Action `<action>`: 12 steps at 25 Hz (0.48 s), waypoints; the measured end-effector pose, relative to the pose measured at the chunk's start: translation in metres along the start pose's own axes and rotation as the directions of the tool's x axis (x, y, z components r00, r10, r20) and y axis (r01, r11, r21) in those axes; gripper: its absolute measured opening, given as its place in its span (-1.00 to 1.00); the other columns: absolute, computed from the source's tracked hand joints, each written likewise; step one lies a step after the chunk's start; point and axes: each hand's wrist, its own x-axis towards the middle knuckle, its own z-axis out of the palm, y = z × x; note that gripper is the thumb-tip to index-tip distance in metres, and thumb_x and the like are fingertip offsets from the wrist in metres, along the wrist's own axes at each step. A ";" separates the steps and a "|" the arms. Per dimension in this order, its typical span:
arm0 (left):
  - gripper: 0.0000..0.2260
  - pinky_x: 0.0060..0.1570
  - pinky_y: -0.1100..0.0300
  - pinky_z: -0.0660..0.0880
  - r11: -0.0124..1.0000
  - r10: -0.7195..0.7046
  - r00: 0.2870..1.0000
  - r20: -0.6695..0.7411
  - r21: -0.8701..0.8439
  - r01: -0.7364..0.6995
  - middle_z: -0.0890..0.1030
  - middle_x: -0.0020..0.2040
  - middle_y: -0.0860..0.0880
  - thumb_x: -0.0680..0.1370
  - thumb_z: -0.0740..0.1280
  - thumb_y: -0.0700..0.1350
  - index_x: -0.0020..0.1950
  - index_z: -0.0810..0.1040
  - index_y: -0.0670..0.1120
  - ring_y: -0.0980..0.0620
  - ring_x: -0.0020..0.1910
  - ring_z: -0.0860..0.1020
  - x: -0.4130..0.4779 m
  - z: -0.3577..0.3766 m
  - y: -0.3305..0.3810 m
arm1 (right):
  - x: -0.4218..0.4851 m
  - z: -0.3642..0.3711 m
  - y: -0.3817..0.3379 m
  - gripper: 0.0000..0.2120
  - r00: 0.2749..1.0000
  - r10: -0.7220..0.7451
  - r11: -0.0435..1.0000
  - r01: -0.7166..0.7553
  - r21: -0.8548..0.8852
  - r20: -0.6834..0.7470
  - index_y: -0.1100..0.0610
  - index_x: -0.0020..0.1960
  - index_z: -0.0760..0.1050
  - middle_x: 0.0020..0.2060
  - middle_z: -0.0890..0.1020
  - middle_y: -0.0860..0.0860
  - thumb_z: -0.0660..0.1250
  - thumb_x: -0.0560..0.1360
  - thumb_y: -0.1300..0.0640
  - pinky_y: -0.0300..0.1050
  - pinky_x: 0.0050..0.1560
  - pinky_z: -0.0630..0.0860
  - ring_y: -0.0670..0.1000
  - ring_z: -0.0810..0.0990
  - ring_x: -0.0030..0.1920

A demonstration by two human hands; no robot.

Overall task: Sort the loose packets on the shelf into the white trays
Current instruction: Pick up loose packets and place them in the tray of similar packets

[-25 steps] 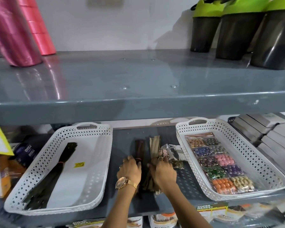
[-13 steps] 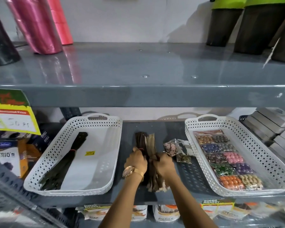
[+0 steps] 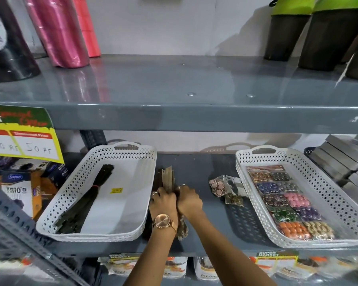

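Between the two white trays lies a bundle of long brown and tan zipper strips [image 3: 167, 180]. My left hand [image 3: 163, 205] and my right hand [image 3: 189, 201] are side by side, both closed around its middle. The left white tray [image 3: 120, 230] holds a dark green zipper bundle [image 3: 85, 203] and a small yellow sticker. The right white tray [image 3: 318, 195] holds a sheet of coloured button packets [image 3: 285, 203]. Loose clear button packets [image 3: 225, 187] lie on the grey shelf just left of the right tray.
The upper grey shelf [image 3: 174, 116] overhangs the work area, carrying pink rolls [image 3: 58, 32] and dark shakers [image 3: 329, 36]. Boxes and a yellow price sign [image 3: 23, 141] stand at the left. Grey boxes [image 3: 343, 159] are stacked at the right.
My hands have closed together on the strip bundle and shifted it left, toward the left tray. The camera view has moved.
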 end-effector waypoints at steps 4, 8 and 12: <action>-0.69 0.17 0.01 0.47 0.949 0.295 0.953 -0.072 -0.097 -0.301 0.46 0.28 -0.15 0.55 0.16 -0.30 0.28 0.45 -0.14 -0.17 0.24 0.45 0.011 0.018 0.012 | 0.022 -0.044 0.027 -0.67 0.982 -0.118 0.964 0.079 -0.253 -0.146 0.16 0.25 0.47 0.26 0.53 0.15 0.25 0.55 0.03 0.03 0.22 0.46 0.23 0.45 0.31; -0.63 0.24 0.01 0.45 0.833 0.381 0.924 -0.026 -0.424 -0.355 0.48 0.32 -0.12 0.57 0.23 -0.08 0.37 0.35 -0.08 -0.16 0.27 0.47 0.021 0.017 0.048 | 0.070 -0.098 0.072 -0.53 0.991 -0.129 0.771 0.087 -0.630 -0.020 0.15 0.46 0.27 0.52 0.17 0.15 0.22 0.57 0.12 0.26 0.49 0.05 0.33 -0.01 0.52; -0.59 0.21 0.04 0.48 0.781 0.363 0.921 0.140 -0.585 -0.219 0.60 0.22 -0.14 0.52 0.32 0.08 0.27 0.45 -0.12 -0.17 0.22 0.53 0.020 0.024 0.082 | 0.084 -0.101 0.093 -0.42 0.979 -0.132 0.713 0.204 -0.671 0.157 0.10 0.49 0.23 0.55 0.12 0.11 0.31 0.53 0.03 0.27 0.53 -0.09 0.30 -0.09 0.55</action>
